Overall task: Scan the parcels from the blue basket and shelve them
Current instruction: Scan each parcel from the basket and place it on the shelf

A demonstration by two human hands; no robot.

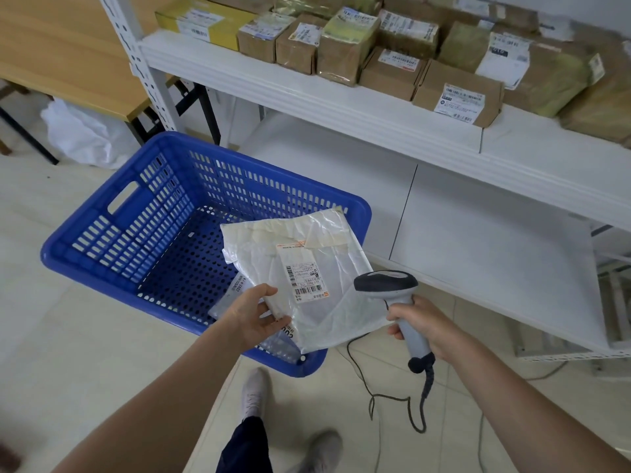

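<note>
Two hands busy above blue basket (153,216).
Pinches white parcel (327,268) by its near-left edge with left hand (253,315), label up, over basket's near corner; grips grey scanner (386,285) handle in curled right hand (426,322), just beside parcel. Farther back, brown boxes (457,93) on white shelf (307,93).

The left hand (253,315) is reaching forward and pinching the white parcel (341,302) at its near edge, while the right hand (426,322) is gripping the scanner (386,284) handle, fingers apparently wrapped around it.
</note>
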